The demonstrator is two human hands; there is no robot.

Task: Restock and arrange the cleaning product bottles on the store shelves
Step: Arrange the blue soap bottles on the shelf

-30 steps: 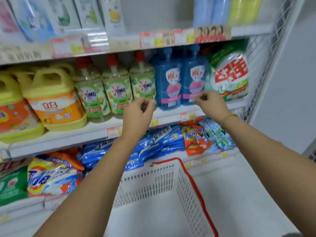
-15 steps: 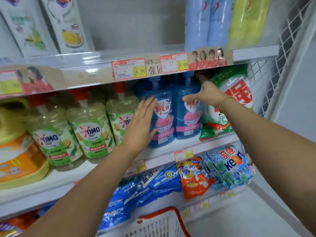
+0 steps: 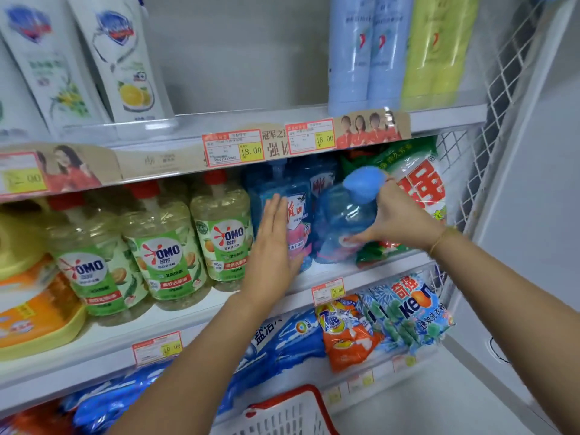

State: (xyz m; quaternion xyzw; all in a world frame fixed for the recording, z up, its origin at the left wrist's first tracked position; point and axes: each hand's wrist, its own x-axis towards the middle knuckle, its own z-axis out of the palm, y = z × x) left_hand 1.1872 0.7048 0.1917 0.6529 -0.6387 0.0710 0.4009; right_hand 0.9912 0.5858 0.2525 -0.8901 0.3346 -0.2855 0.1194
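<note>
two blue bottles on my middle shelf (image 3: 329,274): left hand (image 3: 272,246), fingers flat and unclenched, braces the upright one (image 3: 284,196); right hand (image 3: 397,218) grips the tilted one (image 3: 340,221), which i judge could slip or topple its neighbour against the green-and-white bag (image 3: 417,183).

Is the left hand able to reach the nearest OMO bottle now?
Probably yes. The left hand lies flat on a blue bottle right beside that OMO bottle, and nothing stands between them.
</note>
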